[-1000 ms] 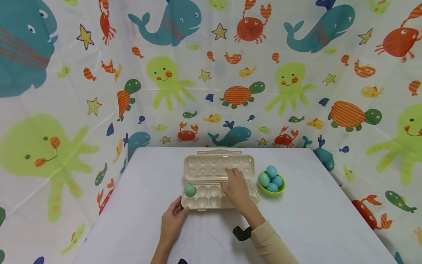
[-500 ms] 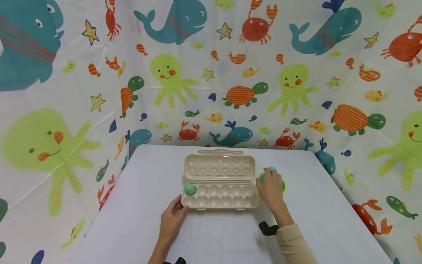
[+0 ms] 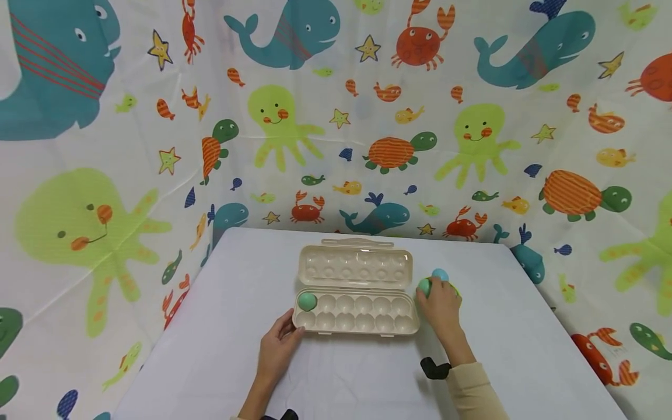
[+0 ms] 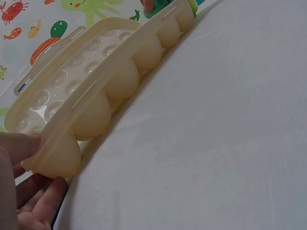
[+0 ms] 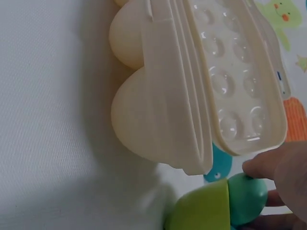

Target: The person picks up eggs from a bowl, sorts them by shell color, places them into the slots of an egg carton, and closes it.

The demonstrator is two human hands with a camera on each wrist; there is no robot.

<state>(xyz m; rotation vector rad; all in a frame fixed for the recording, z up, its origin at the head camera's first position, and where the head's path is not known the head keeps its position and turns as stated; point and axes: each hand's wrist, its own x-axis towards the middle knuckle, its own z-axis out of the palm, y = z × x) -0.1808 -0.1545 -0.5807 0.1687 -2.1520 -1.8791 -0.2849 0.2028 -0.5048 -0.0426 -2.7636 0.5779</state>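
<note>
A beige egg carton (image 3: 362,332) lies with its lid (image 3: 356,265) folded back. One green egg (image 3: 307,301) sits in its back-left cup. My left hand (image 3: 278,347) holds the carton's front-left corner, thumb on the rim and fingers under the end cup (image 4: 56,155). At the right, my right hand (image 3: 442,306) reaches over a small lime-green bowl (image 5: 201,208). Its thumb and fingers pinch another green egg (image 5: 247,199), which is still down at the bowl's rim. A blue egg (image 3: 440,274) shows behind the hand; the hand hides most of the bowl.
A white cloth covers the table (image 3: 357,379). Behind it hangs a curtain (image 3: 315,146) printed with sea animals. The bowl stands close to the carton's right end. A black wrist-camera mount (image 3: 434,368) sticks out beside the right wrist.
My right hand has gone from above the carton, right, to the bowl, and then down onto a green egg. The left hand stays at the carton's corner. The head view has shifted slightly.
</note>
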